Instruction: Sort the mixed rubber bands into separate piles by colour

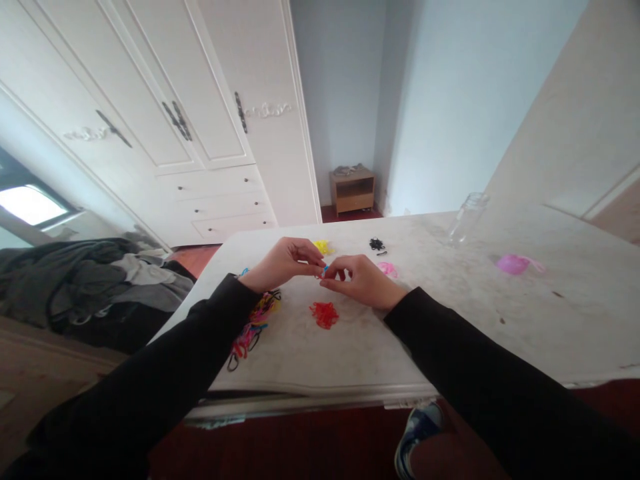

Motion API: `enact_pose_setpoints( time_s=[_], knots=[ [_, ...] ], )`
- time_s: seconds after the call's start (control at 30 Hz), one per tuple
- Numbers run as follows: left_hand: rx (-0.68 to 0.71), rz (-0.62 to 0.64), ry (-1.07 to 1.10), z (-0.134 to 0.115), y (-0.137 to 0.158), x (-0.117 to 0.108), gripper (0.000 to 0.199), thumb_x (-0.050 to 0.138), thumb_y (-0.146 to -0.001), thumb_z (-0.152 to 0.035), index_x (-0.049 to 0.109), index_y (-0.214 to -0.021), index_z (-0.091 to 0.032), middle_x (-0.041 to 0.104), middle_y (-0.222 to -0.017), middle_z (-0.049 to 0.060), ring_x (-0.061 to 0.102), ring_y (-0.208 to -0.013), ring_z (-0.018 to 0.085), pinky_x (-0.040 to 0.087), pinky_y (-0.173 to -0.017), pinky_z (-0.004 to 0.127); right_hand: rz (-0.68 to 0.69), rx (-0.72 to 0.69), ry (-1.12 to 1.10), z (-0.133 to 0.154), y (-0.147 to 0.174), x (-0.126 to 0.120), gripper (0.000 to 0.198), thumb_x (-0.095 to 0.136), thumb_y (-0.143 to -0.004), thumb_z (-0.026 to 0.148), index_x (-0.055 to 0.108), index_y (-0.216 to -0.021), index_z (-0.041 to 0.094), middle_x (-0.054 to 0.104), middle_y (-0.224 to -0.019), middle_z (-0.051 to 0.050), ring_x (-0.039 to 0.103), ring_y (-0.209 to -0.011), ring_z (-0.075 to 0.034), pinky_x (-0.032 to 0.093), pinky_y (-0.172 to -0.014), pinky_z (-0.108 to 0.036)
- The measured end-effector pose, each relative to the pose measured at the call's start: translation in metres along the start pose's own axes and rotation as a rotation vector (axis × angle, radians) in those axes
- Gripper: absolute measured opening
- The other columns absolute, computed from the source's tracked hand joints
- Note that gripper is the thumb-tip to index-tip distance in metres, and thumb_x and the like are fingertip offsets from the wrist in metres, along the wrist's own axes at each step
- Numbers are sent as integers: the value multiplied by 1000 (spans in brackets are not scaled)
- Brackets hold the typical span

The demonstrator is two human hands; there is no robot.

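Note:
Above the white table (360, 347), my left hand (285, 262) and my right hand (363, 280) meet fingertip to fingertip. Both are closed in a pinch on small blue and red rubber bands (325, 270), partly hidden by the fingers. Below them lies a pile of red rubber bands (325, 315). A mixed-colour heap of rubber bands (255, 327) spreads beside my left forearm. Behind my hands are yellow rubber bands (323, 247) and black rubber bands (377, 245). Pink rubber bands (388, 269) lie just past my right hand.
A clear glass bottle (467, 219) stands at the table's far right, with a purple balloon (515, 265) nearer. Dark clothes (90, 287) are heaped off the table's left side. A white wardrobe (200, 87) and a small wooden nightstand (354, 191) stand beyond.

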State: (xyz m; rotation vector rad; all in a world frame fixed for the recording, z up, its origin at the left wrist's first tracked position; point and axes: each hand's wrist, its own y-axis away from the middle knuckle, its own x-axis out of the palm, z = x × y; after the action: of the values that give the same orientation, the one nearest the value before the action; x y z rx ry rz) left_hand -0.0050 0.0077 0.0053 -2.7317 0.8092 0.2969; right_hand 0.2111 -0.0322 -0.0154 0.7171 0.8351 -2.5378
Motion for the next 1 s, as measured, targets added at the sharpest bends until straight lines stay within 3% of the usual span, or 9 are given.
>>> enact_pose_setpoints(
  time_s=[0.3,0.7,1.0],
  knots=[
    [11,15,-46,3,1,3,32,93,-66,-28,73,-84,-12,78,-81,7,73,-75,15,60,-71,27,-33,-31,46,-2,1,0,15,63,-89,21,69,-76,16,64,-70,0,53,-64,-11,39,-66,-25],
    [0,37,-21,0,3,6,29,92,-66,-25,74,-84,-13,78,-85,6,74,-82,17,63,-81,33,-77,-15,75,-2,1,-1,16,63,-90,23,66,-76,17,62,-70,1,52,-65,-11,38,-65,-26],
    [-37,61,-5,-2,3,8,27,90,-71,-28,74,-86,-13,79,-84,7,75,-79,17,61,-79,31,-86,-30,86,-1,1,-2,13,64,-88,19,66,-75,16,60,-69,2,50,-64,-11,37,-65,-26]
  ],
)
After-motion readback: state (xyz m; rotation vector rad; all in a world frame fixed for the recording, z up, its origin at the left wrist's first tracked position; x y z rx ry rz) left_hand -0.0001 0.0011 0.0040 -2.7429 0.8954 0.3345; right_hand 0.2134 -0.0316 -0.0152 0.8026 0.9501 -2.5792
